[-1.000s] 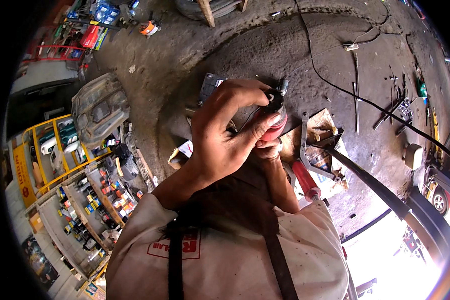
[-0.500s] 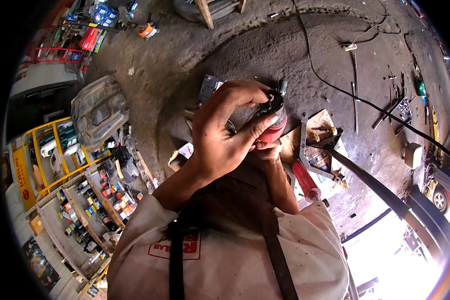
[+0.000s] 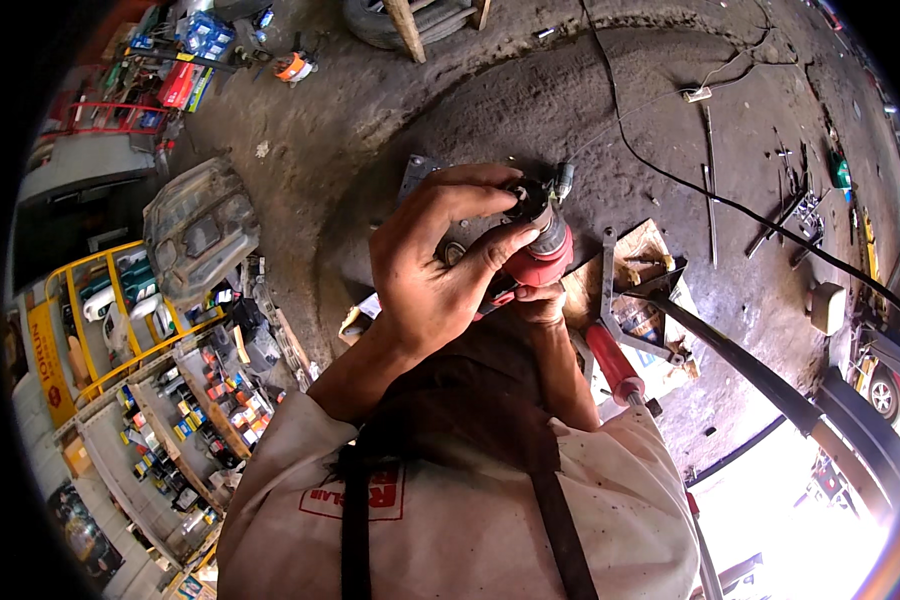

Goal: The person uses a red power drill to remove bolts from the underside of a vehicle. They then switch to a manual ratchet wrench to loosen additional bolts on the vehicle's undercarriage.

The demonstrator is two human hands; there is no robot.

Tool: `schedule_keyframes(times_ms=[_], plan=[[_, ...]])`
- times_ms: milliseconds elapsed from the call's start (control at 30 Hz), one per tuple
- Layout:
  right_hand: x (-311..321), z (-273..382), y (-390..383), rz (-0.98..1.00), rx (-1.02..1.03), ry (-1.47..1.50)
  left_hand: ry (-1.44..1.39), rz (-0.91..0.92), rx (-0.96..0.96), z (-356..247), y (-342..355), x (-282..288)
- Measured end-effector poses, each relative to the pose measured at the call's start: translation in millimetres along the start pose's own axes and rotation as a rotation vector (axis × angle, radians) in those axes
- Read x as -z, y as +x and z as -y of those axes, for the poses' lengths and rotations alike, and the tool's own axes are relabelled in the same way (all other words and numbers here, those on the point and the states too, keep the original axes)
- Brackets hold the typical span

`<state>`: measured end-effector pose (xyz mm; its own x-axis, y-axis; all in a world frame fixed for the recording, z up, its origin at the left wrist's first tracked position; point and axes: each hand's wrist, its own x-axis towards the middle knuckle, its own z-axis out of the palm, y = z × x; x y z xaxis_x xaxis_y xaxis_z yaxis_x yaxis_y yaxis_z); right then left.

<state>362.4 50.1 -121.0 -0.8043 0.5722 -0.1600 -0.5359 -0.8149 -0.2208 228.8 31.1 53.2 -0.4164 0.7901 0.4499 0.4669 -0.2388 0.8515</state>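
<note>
My left hand [image 3: 425,260] is closed, thumb and fingers curled round the black front end of a red power tool [image 3: 540,262]. A grey metal collar shows between that end and the red body. My right hand [image 3: 542,304] grips the tool's red body from the near side; most of its fingers are hidden beneath. A small silver cylinder [image 3: 564,180] sits beside the tool's front end; whether it is joined to it I cannot tell. Beyond my left hand, part of a dark box-shaped battery [image 3: 417,172] shows on the floor.
At right stand a red cylinder [image 3: 615,362] with a metal rod and a long dark bar [image 3: 740,362]. A black cable [image 3: 690,180] crosses the dirt floor. Loose metal tools [image 3: 800,220] lie far right. At left are a dirty moulded cover [image 3: 202,230] and shelves [image 3: 160,440] of small boxes.
The tool has tilted, so more of its grey collar and red body shows. My left hand has shifted slightly left, still holding the black end. My right hand has barely moved.
</note>
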Motion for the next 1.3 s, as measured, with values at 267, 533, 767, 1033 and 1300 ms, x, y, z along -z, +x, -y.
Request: schedule_keyframes(times_ms=[267, 533, 767, 1033, 1300], plan=[[9.6, -1.6, -5.0, -0.027, -0.005, -0.033, -0.174, 0.045, 0.02, -1.6, 4.0, 16.2], [34.0, -0.2, -10.5, -0.072, -0.02, -0.087, -0.288, 0.181, 0.304, 12.2, 0.6, 13.2], [219.5, -63.0, -27.5, -0.055, 0.027, -1.243, -0.387, 0.276, 0.468, 42.2, -44.5, -3.3], [-67.3, -69.3, 30.7, 0.411, -0.297, -0.291, -0.307, -0.175, 0.449, -18.5, -11.3, 80.7], [-125.7, -165.8, 51.4, 0.56, -0.291, -0.417, -0.237, -0.156, 0.193, -81.4, -27.3, 159.6]])
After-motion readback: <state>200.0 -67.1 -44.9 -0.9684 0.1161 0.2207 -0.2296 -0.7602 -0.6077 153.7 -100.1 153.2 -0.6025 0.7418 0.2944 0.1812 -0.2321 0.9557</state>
